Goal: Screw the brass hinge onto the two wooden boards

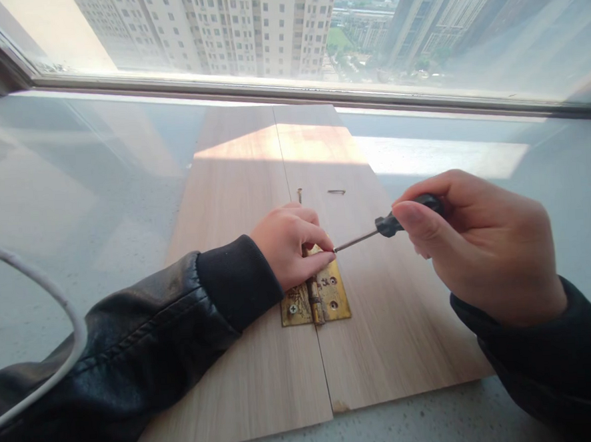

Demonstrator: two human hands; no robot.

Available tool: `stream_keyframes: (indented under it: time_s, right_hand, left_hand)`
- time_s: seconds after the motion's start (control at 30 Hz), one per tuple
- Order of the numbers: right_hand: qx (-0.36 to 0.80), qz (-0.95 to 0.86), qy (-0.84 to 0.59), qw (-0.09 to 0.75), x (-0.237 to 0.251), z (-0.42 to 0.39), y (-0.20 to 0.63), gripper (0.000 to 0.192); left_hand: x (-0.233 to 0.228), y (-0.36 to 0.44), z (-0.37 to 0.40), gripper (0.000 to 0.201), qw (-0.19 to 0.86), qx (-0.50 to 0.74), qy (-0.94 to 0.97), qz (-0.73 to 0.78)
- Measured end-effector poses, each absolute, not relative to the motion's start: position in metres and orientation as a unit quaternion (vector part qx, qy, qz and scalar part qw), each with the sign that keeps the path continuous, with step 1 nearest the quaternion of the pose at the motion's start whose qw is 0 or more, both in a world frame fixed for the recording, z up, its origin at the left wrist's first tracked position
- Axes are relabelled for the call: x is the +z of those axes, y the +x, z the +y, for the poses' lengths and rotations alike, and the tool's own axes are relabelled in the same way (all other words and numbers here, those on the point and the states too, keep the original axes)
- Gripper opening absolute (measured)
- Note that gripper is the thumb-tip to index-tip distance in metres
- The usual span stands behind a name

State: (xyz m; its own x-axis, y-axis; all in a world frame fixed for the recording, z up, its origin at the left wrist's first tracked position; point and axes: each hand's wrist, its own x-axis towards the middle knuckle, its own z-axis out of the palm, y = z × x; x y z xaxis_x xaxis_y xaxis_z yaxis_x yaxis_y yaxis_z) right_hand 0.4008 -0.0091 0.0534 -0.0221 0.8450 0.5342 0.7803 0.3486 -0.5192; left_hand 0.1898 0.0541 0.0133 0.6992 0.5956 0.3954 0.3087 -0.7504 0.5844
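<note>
At the far left a white cable (pixel 55 309) curves over the grey speckled table (pixel 98 193). Next comes the left hand (pixel 289 245) in a black leather sleeve, resting on the left pale wooden board (pixel 234 205); its fingertips are pinched narrow right at the tip of the screwdriver, over the upper part of the tarnished brass hinge (pixel 315 301). Whether a screw sits between them is hidden. The hinge lies flat across the seam where the left board meets the right pale wooden board (pixel 381 309). One screw is already seated in its lower left leaf, while the holes visible in the right leaf are empty, so most of the fastening looks undone. Beyond the hinge, one loose screw (pixel 300 195) stands upright and another (pixel 336 192) lies flat on the right board. The black-handled screwdriver (pixel 390 225) slants down-left, its handle gripped closed in the right hand (pixel 477 243).
</note>
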Motion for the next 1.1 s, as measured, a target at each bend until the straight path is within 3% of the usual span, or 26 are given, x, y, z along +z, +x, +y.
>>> stream_keyframes:
  time_s: [0.2,0.47,0.77,0.9,1.1]
  right_hand:
    - [0.154,-0.744,-0.521,0.39,0.053,-0.012,0.398,0.025]
    - [0.089,-0.769,-0.516,0.366,0.061,-0.007,0.398,0.014]
    - [0.047,-0.703,-0.589,0.396,0.05,0.0,0.392,0.04]
    - [0.045,-0.703,-0.592,0.391,0.045,-0.001,0.391,0.03]
    - [0.163,-0.716,-0.538,0.413,0.046,-0.002,0.393,0.025]
  left_hand:
    - [0.013,0.19,0.055,0.017,0.313,0.309,0.851,0.288]
    - [0.012,0.191,0.057,0.015,0.322,0.314,0.856,0.257]
    - [0.014,0.192,0.057,0.015,0.307,0.273,0.872,0.268]
    - [0.014,0.191,0.056,0.015,0.314,0.279,0.865,0.274]
    - [0.013,0.191,0.057,0.019,0.315,0.287,0.864,0.267]
